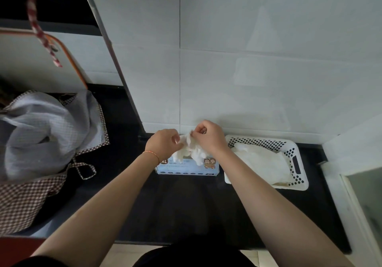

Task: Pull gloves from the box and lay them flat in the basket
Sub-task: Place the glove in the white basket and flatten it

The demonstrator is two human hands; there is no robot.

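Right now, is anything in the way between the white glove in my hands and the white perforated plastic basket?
Nothing visible is. Both hands, left hand and right hand, hold the crumpled white glove above the light blue glove box. The white perforated plastic basket sits just right of the box, its top open.

black counter: box, basket, cloth

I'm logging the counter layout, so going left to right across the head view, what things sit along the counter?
Checked cloth bundle → glove box → white perforated basket holding flat gloves.
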